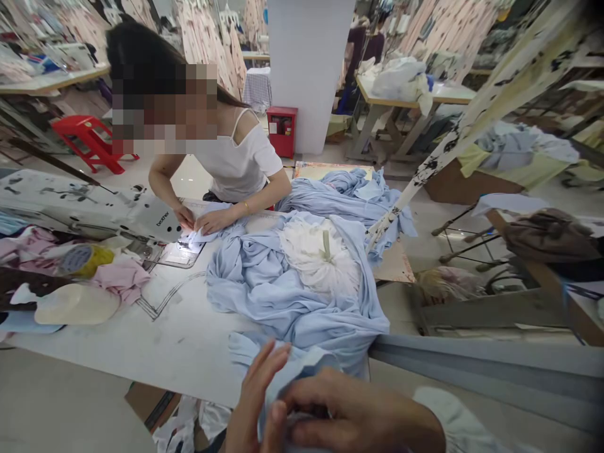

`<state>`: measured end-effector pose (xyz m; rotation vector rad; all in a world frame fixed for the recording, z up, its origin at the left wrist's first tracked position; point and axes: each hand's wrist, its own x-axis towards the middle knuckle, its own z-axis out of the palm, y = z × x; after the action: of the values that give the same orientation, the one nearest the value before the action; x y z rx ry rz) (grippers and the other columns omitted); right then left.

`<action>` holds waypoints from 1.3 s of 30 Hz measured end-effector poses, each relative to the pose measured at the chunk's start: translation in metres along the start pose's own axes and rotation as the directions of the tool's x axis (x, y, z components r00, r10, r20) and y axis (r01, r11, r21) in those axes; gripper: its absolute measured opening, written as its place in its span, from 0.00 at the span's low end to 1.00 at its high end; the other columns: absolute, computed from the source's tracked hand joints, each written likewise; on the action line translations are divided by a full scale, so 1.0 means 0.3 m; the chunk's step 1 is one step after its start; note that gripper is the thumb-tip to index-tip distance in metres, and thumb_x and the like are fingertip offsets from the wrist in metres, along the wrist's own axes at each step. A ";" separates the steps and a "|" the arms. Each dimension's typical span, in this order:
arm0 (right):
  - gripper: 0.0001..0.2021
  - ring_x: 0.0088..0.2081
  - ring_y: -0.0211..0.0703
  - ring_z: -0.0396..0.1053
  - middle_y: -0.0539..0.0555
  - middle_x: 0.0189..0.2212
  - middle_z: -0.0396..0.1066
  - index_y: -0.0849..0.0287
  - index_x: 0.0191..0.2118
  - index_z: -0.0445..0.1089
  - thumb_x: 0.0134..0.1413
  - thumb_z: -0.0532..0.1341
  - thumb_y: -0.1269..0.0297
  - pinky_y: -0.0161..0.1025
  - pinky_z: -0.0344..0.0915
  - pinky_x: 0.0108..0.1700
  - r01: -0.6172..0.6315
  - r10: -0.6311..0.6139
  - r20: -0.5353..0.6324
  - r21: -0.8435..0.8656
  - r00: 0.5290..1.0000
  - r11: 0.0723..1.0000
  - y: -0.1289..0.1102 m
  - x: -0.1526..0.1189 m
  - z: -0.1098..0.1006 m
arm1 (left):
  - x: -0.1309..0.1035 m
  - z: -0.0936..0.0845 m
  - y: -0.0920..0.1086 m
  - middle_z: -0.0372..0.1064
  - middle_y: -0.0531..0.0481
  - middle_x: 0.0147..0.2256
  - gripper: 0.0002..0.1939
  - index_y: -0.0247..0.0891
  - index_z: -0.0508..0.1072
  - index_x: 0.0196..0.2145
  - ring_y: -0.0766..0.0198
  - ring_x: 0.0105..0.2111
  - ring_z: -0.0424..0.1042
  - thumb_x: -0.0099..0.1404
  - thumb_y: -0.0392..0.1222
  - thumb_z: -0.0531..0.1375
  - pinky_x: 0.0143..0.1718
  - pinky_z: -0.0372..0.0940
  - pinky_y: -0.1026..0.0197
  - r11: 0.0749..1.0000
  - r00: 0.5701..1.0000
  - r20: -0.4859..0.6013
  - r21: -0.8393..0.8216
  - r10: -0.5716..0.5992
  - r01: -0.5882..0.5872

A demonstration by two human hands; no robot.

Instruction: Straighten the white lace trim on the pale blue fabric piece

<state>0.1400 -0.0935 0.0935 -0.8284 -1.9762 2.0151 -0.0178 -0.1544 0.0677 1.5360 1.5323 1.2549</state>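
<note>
At the bottom of the head view, my right hand (358, 409) has its fingers curled around a light blue fabric piece (302, 368). Just left of it, my left hand (255, 402) is open, fingers stretched upward and thumb apart, with the fabric beside its palm. My hands partly hide the piece's lower part. Beyond them a heap of light blue cloth (264, 270) covers the right part of the white sewing table (141, 352). A gathered white fabric bundle (325, 258) with a pale green tie lies on the heap.
Across the table, a co-worker (245, 157) guides blue cloth with both hands at a sewing machine (117, 207). Pink scraps (123, 277) and a yellow tape roll (85, 259) lie at left. A slanted, cloth-wrapped pole (434, 157) crosses the right side.
</note>
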 end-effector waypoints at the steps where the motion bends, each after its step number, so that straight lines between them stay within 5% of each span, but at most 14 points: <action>1: 0.02 0.24 0.29 0.52 0.43 0.22 0.55 0.60 0.35 0.68 0.54 0.61 0.70 0.29 0.48 0.25 0.026 -0.025 0.042 -0.012 0.999 1.000 -0.012 0.008 -0.005 | 0.021 -0.024 -0.011 0.75 0.46 0.34 0.22 0.41 0.76 0.36 0.58 0.37 0.72 0.67 0.58 0.49 0.42 0.67 0.60 0.999 0.989 0.144 -0.017 -0.027 0.029; 3: 0.04 0.24 0.29 0.51 0.43 0.23 0.55 0.61 0.36 0.70 0.53 0.62 0.68 0.29 0.49 0.25 0.026 -0.027 0.044 0.040 0.999 0.999 -0.025 0.021 -0.017 | 0.048 -0.077 -0.050 0.70 0.48 0.23 0.27 0.38 0.76 0.26 0.62 0.26 0.68 0.65 0.61 0.49 0.30 0.64 0.63 0.986 0.902 0.410 -0.027 -0.138 0.163; 5: 0.10 0.24 0.30 0.53 0.43 0.22 0.58 0.61 0.41 0.72 0.52 0.64 0.64 0.28 0.51 0.25 -0.059 0.056 0.035 0.106 0.998 0.993 -0.023 0.023 -0.032 | 0.050 -0.131 -0.097 0.64 0.50 0.19 0.28 0.36 0.72 0.19 0.66 0.21 0.63 0.61 0.63 0.53 0.23 0.57 0.65 0.935 0.818 0.485 -0.005 -0.309 0.356; 8: 0.17 0.25 0.32 0.60 0.47 0.25 0.66 0.61 0.45 0.73 0.51 0.66 0.57 0.29 0.56 0.28 -0.158 0.145 0.092 0.167 0.985 0.973 0.000 0.008 -0.059 | 0.021 -0.197 -0.149 0.70 0.47 0.24 0.27 0.35 0.73 0.17 0.62 0.28 0.67 0.52 0.64 0.62 0.30 0.61 0.65 0.806 0.811 0.251 -0.151 -0.529 0.573; 10: 0.17 0.29 0.35 0.64 0.50 0.29 0.70 0.61 0.44 0.75 0.51 0.66 0.55 0.30 0.59 0.32 -0.138 0.124 0.099 0.150 0.987 0.979 0.022 -0.001 -0.070 | 0.001 -0.222 -0.161 0.72 0.47 0.26 0.26 0.35 0.71 0.16 0.59 0.32 0.68 0.49 0.64 0.64 0.37 0.63 0.64 0.723 0.791 0.125 -0.339 -0.599 0.602; 14: 0.15 0.32 0.38 0.64 0.51 0.30 0.71 0.61 0.39 0.76 0.51 0.65 0.54 0.31 0.61 0.34 -0.113 0.115 -0.017 0.063 0.993 0.992 0.056 0.007 -0.068 | -0.013 -0.222 -0.162 0.69 0.50 0.25 0.24 0.35 0.69 0.17 0.64 0.30 0.64 0.51 0.61 0.65 0.33 0.61 0.69 0.584 0.714 0.056 -0.532 -0.698 0.613; 24: 0.16 0.32 0.37 0.61 0.50 0.31 0.68 0.60 0.41 0.74 0.52 0.64 0.53 0.32 0.57 0.33 -0.192 0.199 -0.101 0.076 0.975 0.978 0.121 0.099 -0.043 | -0.032 -0.221 -0.290 0.57 0.55 0.19 0.27 0.34 0.68 0.20 0.70 0.24 0.53 0.47 0.63 0.66 0.23 0.54 0.72 0.469 0.589 0.014 -0.589 -0.808 0.658; 33: 0.17 0.31 0.36 0.60 0.48 0.28 0.65 0.62 0.42 0.72 0.50 0.64 0.55 0.33 0.56 0.34 -0.230 0.251 -0.131 0.153 0.959 0.961 0.120 0.122 -0.046 | -0.029 -0.218 -0.352 0.58 0.55 0.20 0.27 0.35 0.68 0.21 0.69 0.25 0.51 0.45 0.64 0.67 0.23 0.53 0.71 0.477 0.594 0.050 -0.544 -0.803 0.691; 39: 0.13 0.30 0.36 0.60 0.49 0.28 0.66 0.62 0.38 0.72 0.51 0.63 0.57 0.33 0.56 0.34 -0.222 0.243 -0.170 0.135 0.955 0.966 0.134 0.120 -0.050 | -0.036 -0.224 -0.374 0.58 0.54 0.23 0.25 0.35 0.66 0.23 0.68 0.27 0.53 0.53 0.63 0.62 0.27 0.52 0.71 0.594 0.664 0.060 -0.394 -0.745 0.702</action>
<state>0.1276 -0.0657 0.0464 -1.2231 -1.7141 2.0640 -0.1207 -0.1631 -0.0136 0.4618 1.6029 1.0472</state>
